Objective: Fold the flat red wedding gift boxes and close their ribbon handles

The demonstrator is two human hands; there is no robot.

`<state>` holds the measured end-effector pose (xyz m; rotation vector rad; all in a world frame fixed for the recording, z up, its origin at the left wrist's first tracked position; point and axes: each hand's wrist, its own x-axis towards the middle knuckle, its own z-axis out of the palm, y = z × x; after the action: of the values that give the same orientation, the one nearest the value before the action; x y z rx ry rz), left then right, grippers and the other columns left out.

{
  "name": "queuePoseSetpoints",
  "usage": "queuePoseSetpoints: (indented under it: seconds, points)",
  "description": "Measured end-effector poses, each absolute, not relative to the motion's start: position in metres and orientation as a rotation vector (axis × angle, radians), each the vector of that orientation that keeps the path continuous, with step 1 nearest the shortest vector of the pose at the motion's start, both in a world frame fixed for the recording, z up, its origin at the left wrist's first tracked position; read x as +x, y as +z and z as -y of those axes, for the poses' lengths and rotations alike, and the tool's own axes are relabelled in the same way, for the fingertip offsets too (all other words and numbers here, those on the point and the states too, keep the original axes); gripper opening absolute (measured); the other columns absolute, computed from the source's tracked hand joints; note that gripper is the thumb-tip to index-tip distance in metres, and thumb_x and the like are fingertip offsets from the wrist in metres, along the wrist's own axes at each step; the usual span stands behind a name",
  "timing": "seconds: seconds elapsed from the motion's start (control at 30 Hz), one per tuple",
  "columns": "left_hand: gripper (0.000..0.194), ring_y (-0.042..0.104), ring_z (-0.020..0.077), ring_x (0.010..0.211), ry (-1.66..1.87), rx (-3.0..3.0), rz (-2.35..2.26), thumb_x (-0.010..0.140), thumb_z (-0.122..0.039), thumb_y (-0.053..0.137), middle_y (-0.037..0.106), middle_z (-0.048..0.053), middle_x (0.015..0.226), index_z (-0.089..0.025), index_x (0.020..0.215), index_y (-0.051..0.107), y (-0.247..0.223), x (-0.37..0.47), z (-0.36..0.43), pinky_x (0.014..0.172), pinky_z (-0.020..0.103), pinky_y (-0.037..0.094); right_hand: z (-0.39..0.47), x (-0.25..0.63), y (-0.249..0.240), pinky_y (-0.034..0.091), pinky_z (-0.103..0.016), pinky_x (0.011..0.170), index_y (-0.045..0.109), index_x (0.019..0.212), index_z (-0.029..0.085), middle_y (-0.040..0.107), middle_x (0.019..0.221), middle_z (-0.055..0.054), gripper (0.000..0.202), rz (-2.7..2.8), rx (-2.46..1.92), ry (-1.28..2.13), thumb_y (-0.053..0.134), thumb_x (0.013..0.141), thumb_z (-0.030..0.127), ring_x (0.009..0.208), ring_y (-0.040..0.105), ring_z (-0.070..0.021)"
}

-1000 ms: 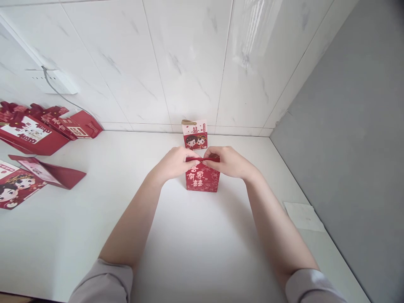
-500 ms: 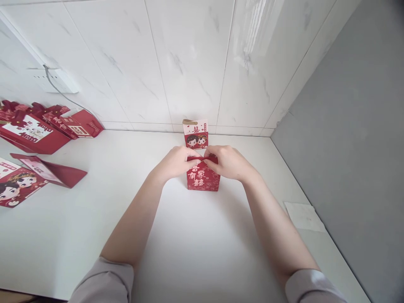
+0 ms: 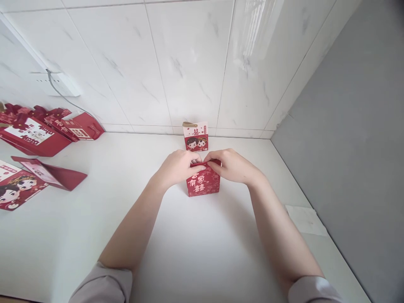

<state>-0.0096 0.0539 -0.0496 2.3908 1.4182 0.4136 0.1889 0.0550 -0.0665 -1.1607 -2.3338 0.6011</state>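
A red gift box (image 3: 203, 184) with pale lettering stands upright on the white table (image 3: 202, 244), in the middle of the view. At the left part of its top edge, my left hand (image 3: 179, 167) pinches the rim between thumb and fingers. My right hand (image 3: 229, 165) grips the same top edge on the right side. The inside of the box is hidden. Just behind it, against the wall, stands a smaller-looking pink and red box (image 3: 196, 136) with two cartoon faces and a tan strap.
Several red gift boxes (image 3: 41, 136) stand at the back left. Nearer, a red folded piece (image 3: 67, 174) sits by a cartoon-face box (image 3: 19, 189). A white socket (image 3: 58, 83) with a grey cable is on the wall. A pale sheet (image 3: 305, 219) lies at the right edge.
The held box has turned slightly and its bottom edge now slants. Both hands have moved slightly with it, and the gap between the fingertips is a little wider.
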Motion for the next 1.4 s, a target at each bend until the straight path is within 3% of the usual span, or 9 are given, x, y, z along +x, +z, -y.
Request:
queuePoseSetpoints:
  seconds: [0.43,0.6,0.73,0.87,0.97,1.07,1.17,1.27,1.4]
  points:
    - [0.035,0.025,0.0101,0.05,0.4,2.402,-1.408,0.083,-0.031,0.052,0.031,-0.003,0.049,-0.017,0.053,0.039,-0.052,-0.011,-0.057,0.05,0.028,0.017,-0.063,0.19,-0.075,0.037,-0.025,0.058,0.062,0.084,0.022,0.066,0.076,0.001,0.014,2.282,-1.075,0.715,0.05,0.09,0.023,0.064,0.054,-0.0126]
    - [0.036,0.024,0.0096,0.05,0.412,2.427,-1.263,0.083,-0.026,0.052,0.029,-0.004,0.051,-0.017,0.053,0.034,-0.052,-0.014,-0.061,0.051,0.028,0.018,-0.065,0.19,-0.078,0.038,-0.025,0.063,0.062,0.085,0.021,0.066,0.078,0.0,0.014,2.347,-0.977,0.599,0.05,0.09,0.017,0.066,0.053,-0.0126]
    - [0.035,0.026,0.0098,0.05,0.417,2.446,-1.254,0.085,-0.029,0.051,0.032,-0.003,0.05,-0.017,0.054,0.041,-0.048,-0.018,-0.059,0.05,0.027,0.02,-0.063,0.187,-0.076,0.039,-0.026,0.065,0.063,0.087,0.021,0.068,0.083,-0.001,0.015,2.337,-0.933,0.564,0.049,0.09,0.016,0.07,0.056,-0.0136]
    - [0.023,0.051,0.0134,0.061,0.437,2.334,-1.248,0.087,-0.033,0.049,0.062,0.0,0.071,-0.021,0.085,0.068,-0.044,-0.03,-0.06,0.056,0.025,0.036,-0.062,0.188,-0.072,0.041,-0.027,0.066,0.064,0.088,0.022,0.069,0.084,-0.001,0.023,2.247,-0.992,0.634,0.042,0.096,0.022,0.07,0.057,-0.0144]
    - [0.043,0.063,0.0201,0.101,0.451,2.161,-1.231,0.084,-0.033,0.053,0.067,0.003,0.117,-0.028,0.126,0.059,-0.043,-0.046,-0.064,0.083,0.029,0.048,-0.062,0.194,-0.07,0.044,-0.028,0.07,0.066,0.099,0.024,0.071,0.092,-0.002,0.025,2.19,-1.06,0.681,0.041,0.097,0.025,0.077,0.062,-0.0162]
    - [0.06,0.061,0.0225,0.113,0.351,2.008,-1.312,0.079,-0.038,0.062,0.063,0.006,0.126,-0.029,0.136,0.049,-0.043,-0.065,-0.069,0.092,0.032,0.048,-0.061,0.198,-0.069,0.046,-0.03,0.072,0.063,0.111,0.026,0.072,0.095,-0.002,0.024,2.156,-1.088,0.66,0.045,0.095,0.027,0.082,0.064,-0.0181]
    - [0.054,0.062,0.0232,0.109,0.245,1.965,-1.364,0.075,-0.044,0.066,0.067,0.006,0.117,-0.025,0.125,0.059,-0.041,-0.075,-0.071,0.087,0.03,0.049,-0.059,0.196,-0.067,0.048,-0.031,0.074,0.061,0.112,0.025,0.071,0.101,-0.003,0.023,2.136,-1.049,0.638,0.047,0.095,0.029,0.089,0.065,-0.0192]
    - [0.031,0.063,0.0199,0.089,0.201,2.071,-1.375,0.079,-0.047,0.061,0.068,0.002,0.093,-0.023,0.096,0.069,-0.036,-0.073,-0.066,0.071,0.026,0.046,-0.054,0.186,-0.067,0.048,-0.031,0.077,0.06,0.113,0.024,0.069,0.11,-0.005,0.022,2.167,-0.989,0.627,0.051,0.093,0.029,0.099,0.065,-0.0198]
    - [0.041,0.043,0.0112,0.052,0.264,2.173,-1.436,0.082,-0.054,0.055,0.048,-0.001,0.058,-0.019,0.062,0.061,-0.027,-0.061,-0.05,0.049,0.026,0.027,-0.044,0.167,-0.067,0.047,-0.029,0.076,0.059,0.117,0.025,0.07,0.107,-0.004,0.031,2.333,-0.893,0.606,0.061,0.086,0.021,0.094,0.065,-0.0193]
